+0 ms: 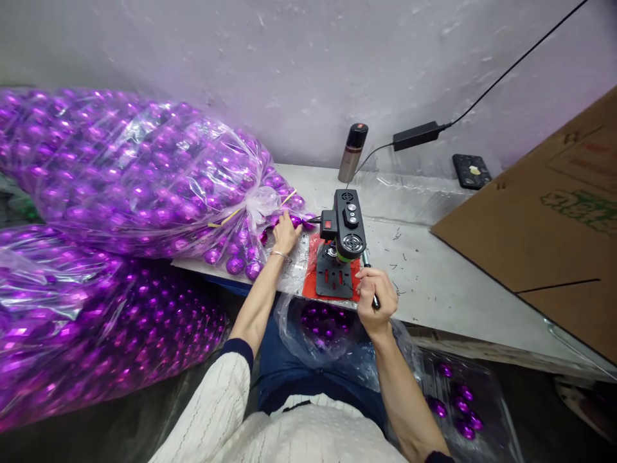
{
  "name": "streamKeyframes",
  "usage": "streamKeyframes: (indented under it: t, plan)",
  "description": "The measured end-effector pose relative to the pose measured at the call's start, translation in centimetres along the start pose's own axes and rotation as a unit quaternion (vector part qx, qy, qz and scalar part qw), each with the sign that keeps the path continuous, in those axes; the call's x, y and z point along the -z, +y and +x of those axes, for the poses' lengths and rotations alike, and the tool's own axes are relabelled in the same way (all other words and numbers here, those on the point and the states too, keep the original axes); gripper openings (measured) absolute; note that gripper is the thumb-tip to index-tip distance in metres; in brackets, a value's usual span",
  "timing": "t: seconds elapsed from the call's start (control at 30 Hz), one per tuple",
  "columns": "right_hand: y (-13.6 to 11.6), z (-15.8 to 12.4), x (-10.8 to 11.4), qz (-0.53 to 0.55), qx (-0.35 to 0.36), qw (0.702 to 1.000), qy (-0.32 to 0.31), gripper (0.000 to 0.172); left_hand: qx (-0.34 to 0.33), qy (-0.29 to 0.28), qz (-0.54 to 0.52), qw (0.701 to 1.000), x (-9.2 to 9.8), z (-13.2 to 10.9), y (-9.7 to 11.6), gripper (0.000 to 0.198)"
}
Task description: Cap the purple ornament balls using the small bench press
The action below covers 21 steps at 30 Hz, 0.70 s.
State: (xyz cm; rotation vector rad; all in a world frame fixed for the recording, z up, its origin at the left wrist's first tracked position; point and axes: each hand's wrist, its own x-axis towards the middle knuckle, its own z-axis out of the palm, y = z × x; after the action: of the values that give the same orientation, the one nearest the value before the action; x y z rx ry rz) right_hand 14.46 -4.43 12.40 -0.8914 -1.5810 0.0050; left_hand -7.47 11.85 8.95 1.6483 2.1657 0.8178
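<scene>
My left hand (286,235) reaches in among loose shiny purple balls (235,265) beside the knotted mouth of a plastic bag. Its fingers and thumb close around one purple ball (295,221), partly hidden by the fingers. On the right, my right hand (377,296) is wrapped round the black-ended lever handle (376,302) of a small black bench machine (349,222). The machine has a red switch, round vents and a slotted base plate, and stands on a red sheet (311,270) at the table's front edge.
A big clear bag (130,167) of purple balls fills the left, with another bag (96,328) below it. An open bag (289,328) holding balls hangs at my lap. Behind stand a spray can (353,153), power adapter (417,136) and phone (471,171); a cardboard box (540,238) is right.
</scene>
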Motion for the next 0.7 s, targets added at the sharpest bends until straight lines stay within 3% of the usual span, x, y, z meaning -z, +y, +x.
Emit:
streamKeyframes:
  t: [0.07,0.1,0.17,0.23,0.3,0.37,0.47,0.7]
  plan:
    - [-0.1,0.1,0.0,0.001,-0.002,1.000,0.004,0.027,0.042,-0.020,-0.151,0.987,0.2,-1.4,-0.6,0.059]
    - [-0.2,0.2,-0.1,0.003,-0.003,1.000,0.006,0.027,0.060,-0.045,-0.243,0.967,0.1,-2.5,-1.0,0.055]
    - [-0.3,0.5,-0.1,0.006,-0.007,1.000,0.009,0.026,0.090,-0.111,-0.414,0.899,-0.3,-5.0,-1.5,0.049]
    - [-0.4,0.7,-0.1,0.008,-0.015,1.000,0.014,0.026,0.119,-0.166,-0.519,0.830,-1.0,-7.8,-1.7,0.049]
    - [-0.5,1.0,0.0,0.007,-0.018,1.000,0.016,0.026,0.143,-0.188,-0.554,0.798,-1.9,-10.2,-1.5,0.050]
    - [-0.5,1.3,0.1,0.004,-0.014,1.000,0.014,0.025,0.140,-0.177,-0.555,0.801,-2.8,-12.0,-1.0,0.052]
    - [-0.6,1.6,0.2,-0.002,-0.001,1.000,0.005,0.024,0.093,-0.149,-0.528,0.831,-4.1,-13.3,-0.5,0.058]
    - [-0.7,1.7,0.3,-0.012,0.014,1.000,-0.002,0.025,-0.055,-0.106,-0.327,0.937,-4.8,-14.0,-0.6,0.056]
